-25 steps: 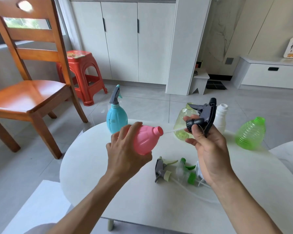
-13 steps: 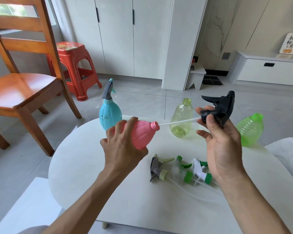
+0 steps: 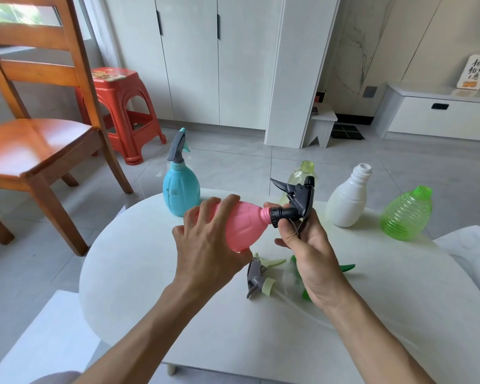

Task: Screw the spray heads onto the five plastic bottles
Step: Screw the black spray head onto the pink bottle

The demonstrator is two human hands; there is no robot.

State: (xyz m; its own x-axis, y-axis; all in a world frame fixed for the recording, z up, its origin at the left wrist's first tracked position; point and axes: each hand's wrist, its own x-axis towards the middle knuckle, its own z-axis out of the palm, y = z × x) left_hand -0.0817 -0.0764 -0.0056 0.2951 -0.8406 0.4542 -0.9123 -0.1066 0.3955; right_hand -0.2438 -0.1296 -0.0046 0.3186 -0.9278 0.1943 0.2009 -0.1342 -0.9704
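My left hand grips the pink bottle, held on its side above the white round table. My right hand holds the black spray head, whose collar sits at the pink bottle's mouth. A blue bottle with a grey head on it stands at the back left. A pale yellow bottle, a white bottle and a green ribbed bottle stand headless at the back. Loose heads lie below my hands: a grey and cream one and a green one, partly hidden.
A wooden chair and a red plastic stool stand to the left of the table. White cabinets line the far wall. A thin clear tube trails across the table from the loose heads.
My right hand has brought the black spray head in to the left, its tube sliding into the pink bottle until the collar met the mouth. The view has shifted slightly.
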